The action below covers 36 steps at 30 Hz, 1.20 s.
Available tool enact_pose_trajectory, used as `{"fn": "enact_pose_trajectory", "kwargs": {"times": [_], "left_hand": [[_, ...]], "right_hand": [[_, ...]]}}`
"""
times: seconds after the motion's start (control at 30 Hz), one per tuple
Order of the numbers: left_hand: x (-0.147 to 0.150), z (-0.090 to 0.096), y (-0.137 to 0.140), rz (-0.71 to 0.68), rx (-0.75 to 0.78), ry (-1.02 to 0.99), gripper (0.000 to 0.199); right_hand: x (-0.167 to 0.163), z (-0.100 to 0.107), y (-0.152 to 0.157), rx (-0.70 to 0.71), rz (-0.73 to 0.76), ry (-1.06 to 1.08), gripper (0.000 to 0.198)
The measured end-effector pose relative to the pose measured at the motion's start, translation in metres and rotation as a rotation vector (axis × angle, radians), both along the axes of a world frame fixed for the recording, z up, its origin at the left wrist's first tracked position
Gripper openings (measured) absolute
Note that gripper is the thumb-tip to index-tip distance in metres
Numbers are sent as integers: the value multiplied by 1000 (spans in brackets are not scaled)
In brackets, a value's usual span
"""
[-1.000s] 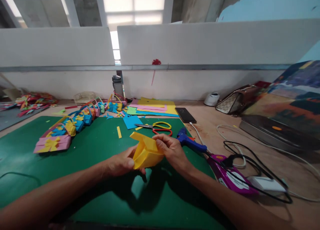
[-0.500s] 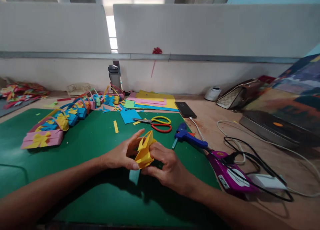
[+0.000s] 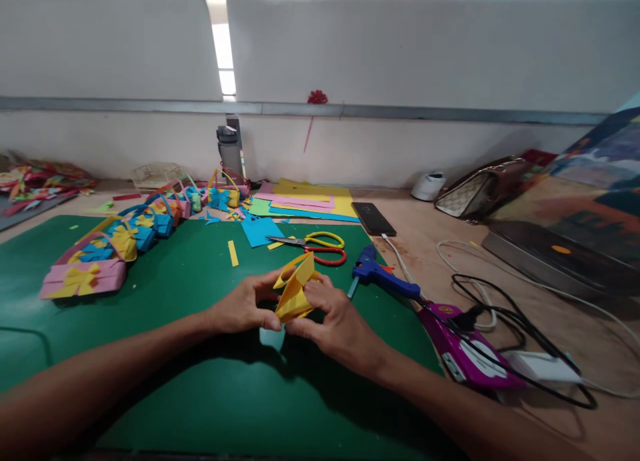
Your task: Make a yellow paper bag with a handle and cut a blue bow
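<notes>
A small yellow paper basket (image 3: 294, 299) is held above the green mat (image 3: 200, 394) between my two hands. It is tilted, and a curved handle strip shows on its upper left. My left hand (image 3: 249, 305) grips the basket's left side, thumb at the lower edge. On the right side, my right hand (image 3: 336, 317) is closed round it, with its thumb below and fingers partly hidden behind the paper. Just beyond lie scissors (image 3: 320, 246) with one yellow and one red handle. A blue glue gun (image 3: 383, 274) rests to the right of my right hand.
A row of finished-looking paper baskets (image 3: 85, 279) runs along the left. Coloured paper sheets (image 3: 310, 201) lie at the back, near a bottle (image 3: 229, 154). On the right are a phone (image 3: 374, 219), a purple power strip (image 3: 475, 354), tangled cables and a handbag (image 3: 477, 187).
The yellow basket has been raised slightly and turned in my hands, so its side and handle show at a different angle. Both hands keep hold of it.
</notes>
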<state>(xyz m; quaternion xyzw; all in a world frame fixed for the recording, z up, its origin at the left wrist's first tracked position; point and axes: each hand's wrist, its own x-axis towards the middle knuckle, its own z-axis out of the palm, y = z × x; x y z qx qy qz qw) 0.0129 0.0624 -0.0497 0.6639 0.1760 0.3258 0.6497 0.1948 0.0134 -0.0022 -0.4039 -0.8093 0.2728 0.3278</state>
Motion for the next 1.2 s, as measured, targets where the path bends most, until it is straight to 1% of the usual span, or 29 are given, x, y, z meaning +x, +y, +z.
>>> {"fn": "enact_pose_trajectory", "kwargs": {"times": [0.1, 0.17, 0.23, 0.3, 0.43, 0.57, 0.67, 0.77, 0.9, 1.07, 1.2], "left_hand": [[-8, -1, 1, 31, 56, 42, 71], [-11, 1, 1, 114, 97, 73, 56], [-12, 3, -1, 216, 132, 110, 41], [-11, 3, -2, 301, 159, 141, 32], [-7, -3, -3, 456, 250, 174, 23], [-6, -8, -3, 572, 318, 226, 18], [-5, -7, -4, 592, 320, 252, 15], [-4, -6, -5, 584, 301, 254, 14], [-3, -3, -6, 560, 270, 255, 16], [-6, 1, -8, 575, 203, 254, 7], [-10, 1, -8, 567, 171, 253, 11]], "right_hand": [[-4, 0, 8, -5, -71, -18, 14], [-6, -2, 15, -16, -98, -15, 16], [-9, -4, 21, -38, -92, 11, 17], [-11, -6, 25, -47, -79, 39, 18], [-16, -10, 26, -12, -99, 27, 21], [-17, -14, 23, 23, -137, -75, 20], [-16, -17, 22, 20, -158, -163, 16], [-15, -18, 22, 14, -156, -197, 14], [-14, -19, 22, 24, -143, -203, 14], [-13, -19, 21, 69, -179, -165, 14], [-12, -20, 20, 96, -186, -147, 14]]}}
